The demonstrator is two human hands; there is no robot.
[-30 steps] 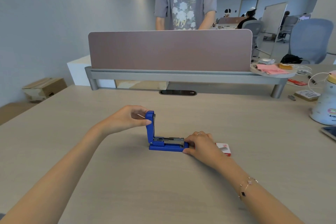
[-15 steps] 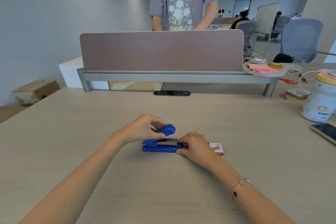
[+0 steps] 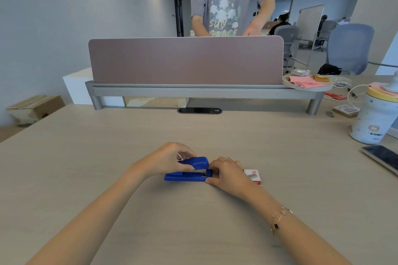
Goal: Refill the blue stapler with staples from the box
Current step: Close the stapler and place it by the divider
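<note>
Near the middle of the desk (image 3: pixel 107 178), toward its near edge, lies the blue stapler (image 3: pixel 187 171), its top arm lowered almost onto the base with a small gap at the metal front. The left hand (image 3: pixel 170 160) holds the top arm, thumb and fingers pinching its sides. The right hand (image 3: pixel 228 173) rests at the stapler's front end, fingers curled against the base and pressed close together. Just beside that hand, partly hidden behind it, sits the red and white staple box (image 3: pixel 254 176). Along the far edge a mauve divider screen (image 3: pixel 185 60) stands on a grey rail. Toward the right edge stand a white bottle (image 3: pixel 372 122) and a phone (image 3: pixel 381 157), well apart from the stapler.
</note>
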